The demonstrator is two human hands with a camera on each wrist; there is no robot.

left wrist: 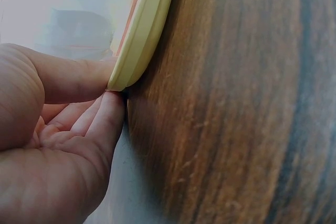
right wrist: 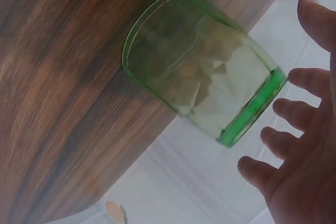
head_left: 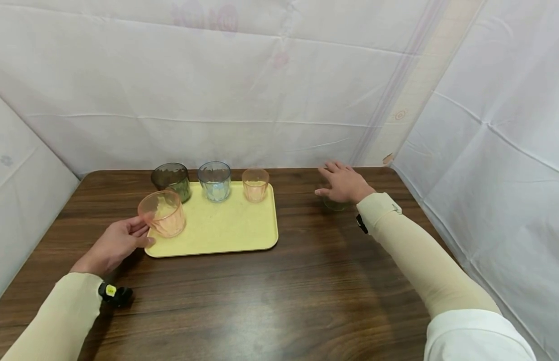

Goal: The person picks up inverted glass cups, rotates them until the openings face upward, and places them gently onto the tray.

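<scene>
My left hand (head_left: 114, 244) sits at the near left corner of the yellow tray (head_left: 225, 235), fingers curled and pinching its edge. A big orange cup (head_left: 162, 213) stands on the tray just beside my fingers. Behind it are a dark cup (head_left: 171, 181), a blue cup (head_left: 214, 180) and a small orange cup (head_left: 255, 184), all along the far edge. Then comes a wide bare stretch of brown tabletop (head_left: 306, 281). My right hand (head_left: 343, 183) is spread open over a green cup (right wrist: 202, 69) near the far right edge, not gripping it.
</scene>
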